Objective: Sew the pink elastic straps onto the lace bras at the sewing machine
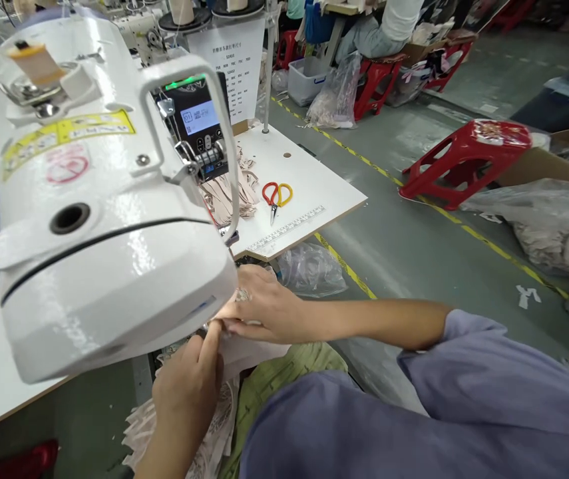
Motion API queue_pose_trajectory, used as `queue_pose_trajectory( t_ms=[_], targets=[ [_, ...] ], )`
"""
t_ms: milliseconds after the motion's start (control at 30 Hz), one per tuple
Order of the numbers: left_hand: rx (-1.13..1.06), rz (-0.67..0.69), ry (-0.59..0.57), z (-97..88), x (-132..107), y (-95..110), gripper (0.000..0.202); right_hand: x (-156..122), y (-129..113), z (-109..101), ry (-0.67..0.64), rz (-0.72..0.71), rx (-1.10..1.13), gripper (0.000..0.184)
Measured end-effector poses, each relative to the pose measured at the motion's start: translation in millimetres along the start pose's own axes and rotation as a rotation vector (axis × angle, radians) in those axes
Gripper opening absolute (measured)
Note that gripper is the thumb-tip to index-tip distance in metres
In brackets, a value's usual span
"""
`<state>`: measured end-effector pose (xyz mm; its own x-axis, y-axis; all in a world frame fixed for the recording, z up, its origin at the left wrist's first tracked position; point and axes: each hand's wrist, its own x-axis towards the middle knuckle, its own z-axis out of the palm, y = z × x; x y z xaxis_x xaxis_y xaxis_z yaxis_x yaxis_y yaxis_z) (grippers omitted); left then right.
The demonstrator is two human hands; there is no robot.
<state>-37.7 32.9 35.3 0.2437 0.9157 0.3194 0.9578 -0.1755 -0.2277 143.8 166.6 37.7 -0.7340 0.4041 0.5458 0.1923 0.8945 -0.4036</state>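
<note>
A white sewing machine [114, 266] fills the left of the view, and its head hides the needle area. My left hand [191, 369] is at the near side of the machine head, fingers bent and closed on the edge of a pale pink fabric piece [251, 352]. Opposite it, my right hand [269, 309] grips the same fabric close under the head, a ring on one finger; some of its fingertips are hidden. The two hands nearly touch. Below them, pale lace pieces [211, 432] hang beside a green cloth [284, 372] on my lap.
Red-and-yellow-handled scissors [277, 196] lie on the white table [314, 176], near a printed ruler [289, 229] and a heap of pale strips [231, 193]. A lit control panel [199, 120] stands behind. A red stool [468, 159] and plastic bags [544, 219] are on the floor.
</note>
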Motion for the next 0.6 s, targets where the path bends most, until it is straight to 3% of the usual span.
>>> queue_pose_trajectory(
  t_ms=[100, 233, 300, 367, 433, 500, 600],
  targets=[
    [-0.029, 0.012, -0.035, -3.1, 1.8, -6.0, 0.037, -13.8, -3.7, 12.1, 0.153, 0.020, -0.044, 0.017],
    [-0.019, 0.345, -0.066, 0.4, 8.1, -37.4, 0.054, -16.5, -9.1, 21.9, 0.214, 0.084, -0.004, 0.018],
    [-0.008, 0.426, -0.084, 1.9, 11.9, -48.1, 0.057, -19.0, -10.2, 25.9, 0.199, 0.131, 0.095, 0.017],
    [-0.003, 0.395, -0.081, 2.3, 13.9, -48.8, 0.051, -25.1, -10.7, 31.2, 0.192, 0.240, 0.255, 0.018],
    [-0.007, 0.328, -0.070, 1.4, 13.8, -40.6, 0.045, -33.2, -11.0, 37.4, 0.221, 0.334, 0.367, 0.031],
    [-0.007, 0.267, -0.054, -0.7, 12.4, -28.3, 0.042, -40.5, -11.5, 42.2, 0.235, 0.363, 0.386, 0.042],
    [0.002, 0.187, -0.050, -6.0, 11.2, -10.6, 0.040, -44.7, -11.3, 41.3, 0.135, 0.387, 0.396, 0.046]
  ],
)
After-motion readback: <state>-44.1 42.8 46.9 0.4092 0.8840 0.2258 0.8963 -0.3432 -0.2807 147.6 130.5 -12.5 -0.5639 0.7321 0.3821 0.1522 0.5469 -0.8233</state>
